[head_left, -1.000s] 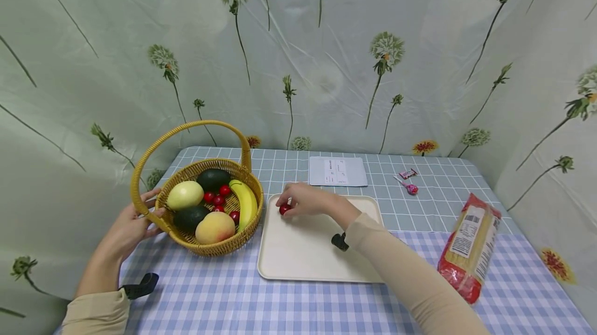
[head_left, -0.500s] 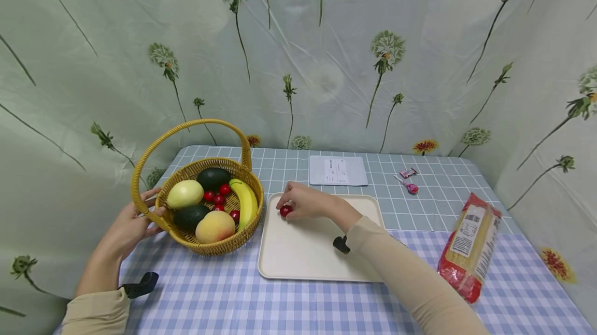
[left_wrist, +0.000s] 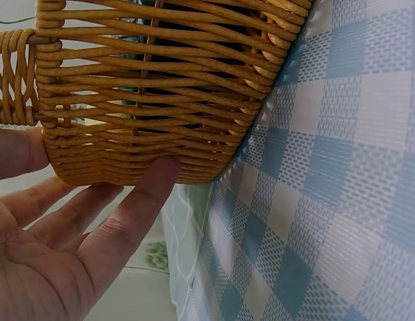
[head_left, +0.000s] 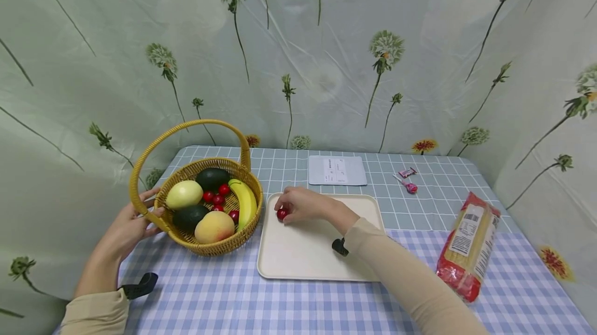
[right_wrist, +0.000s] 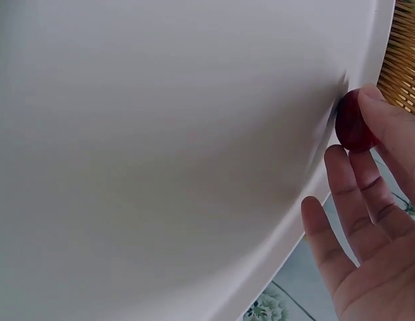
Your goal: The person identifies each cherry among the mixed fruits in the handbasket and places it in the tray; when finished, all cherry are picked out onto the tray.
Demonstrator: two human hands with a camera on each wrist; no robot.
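In the head view my right hand pinches a dark red cherry over the far left part of a cream tray. The right wrist view shows the cherry between thumb and fingertips, close to the tray's rim. At the left, my left hand touches the outer side of a yellow wicker basket. Its fairly straight fingers lie against the woven wall near the handle's base. The basket contains several cherries, a banana, and a peach.
Two dark green fruits and a pale yellow-green fruit also lie in the basket. Behind the tray is a grey packet. A lollipop, a wrapped candy and a red-ended noodle pack lie at the right.
The right hand has shifted slightly left and toward the near side with the cherry. The left hand and the basket stay where they were.
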